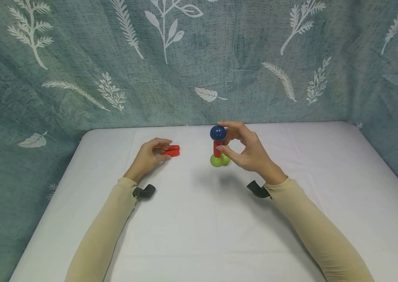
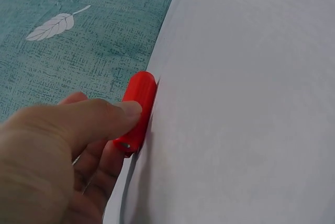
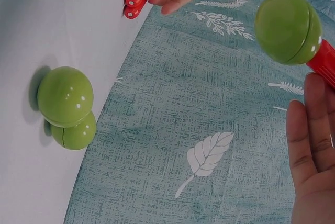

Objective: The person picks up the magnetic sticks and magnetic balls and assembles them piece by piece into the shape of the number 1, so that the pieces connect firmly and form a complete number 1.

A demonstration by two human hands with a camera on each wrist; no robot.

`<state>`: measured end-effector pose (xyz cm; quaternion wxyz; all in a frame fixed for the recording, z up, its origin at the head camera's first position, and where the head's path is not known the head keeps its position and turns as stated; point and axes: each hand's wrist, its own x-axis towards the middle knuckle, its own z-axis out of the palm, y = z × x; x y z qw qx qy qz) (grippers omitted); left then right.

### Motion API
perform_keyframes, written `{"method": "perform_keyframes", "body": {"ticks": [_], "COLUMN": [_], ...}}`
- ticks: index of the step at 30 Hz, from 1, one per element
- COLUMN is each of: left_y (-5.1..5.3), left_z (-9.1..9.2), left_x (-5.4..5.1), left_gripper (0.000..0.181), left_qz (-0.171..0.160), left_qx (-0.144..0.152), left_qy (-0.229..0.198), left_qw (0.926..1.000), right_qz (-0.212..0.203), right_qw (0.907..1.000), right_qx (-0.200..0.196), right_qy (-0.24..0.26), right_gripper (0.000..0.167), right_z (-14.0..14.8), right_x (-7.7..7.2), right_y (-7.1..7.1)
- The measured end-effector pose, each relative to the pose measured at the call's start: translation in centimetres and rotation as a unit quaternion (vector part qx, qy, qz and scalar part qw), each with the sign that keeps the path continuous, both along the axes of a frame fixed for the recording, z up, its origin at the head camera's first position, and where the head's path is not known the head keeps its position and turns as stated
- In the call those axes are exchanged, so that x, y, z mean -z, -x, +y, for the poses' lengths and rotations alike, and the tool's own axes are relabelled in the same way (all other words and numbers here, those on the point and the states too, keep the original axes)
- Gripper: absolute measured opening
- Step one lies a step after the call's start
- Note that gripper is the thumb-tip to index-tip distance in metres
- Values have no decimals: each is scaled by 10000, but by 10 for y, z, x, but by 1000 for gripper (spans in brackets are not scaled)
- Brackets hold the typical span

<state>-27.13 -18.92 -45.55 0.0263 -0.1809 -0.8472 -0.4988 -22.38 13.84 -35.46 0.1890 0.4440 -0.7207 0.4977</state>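
1. Judging by the gloss, the blue ball (image 1: 218, 132) and lower green ball (image 3: 285, 28) seem stiff and slippery; the rod (image 1: 217, 145) between them, probably light, offers surer hold.
2. This piece is raised above the table (image 1: 184, 219), near a green pair (image 3: 65, 96).
3. Right hand (image 1: 248, 150): thumb and fingertips curved fairly wide, grasping rod and blue ball.
4. Left hand (image 1: 147, 154): thumb and fingers nearly closed, pinching two red sticks (image 2: 140, 90).
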Motion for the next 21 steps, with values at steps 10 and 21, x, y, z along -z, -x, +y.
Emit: {"method": "perform_keyframes", "body": {"ticks": [10,21], "left_y": [-6,-7], "left_z": [4,9], "left_x": [-8,-9], "left_gripper": [44,48], "left_qz": [-468,-467], "left_qx": [304,639], "left_qy": [269,455], "left_qw": [9981,9958], "right_qz": [6,7], "right_qw": [10000,10000], "right_qx": [7,66], "right_qy": [5,-6], "right_gripper": [62,61], "right_z": [0,1], "right_x": [0,-1], "right_y": [0,-1]}}
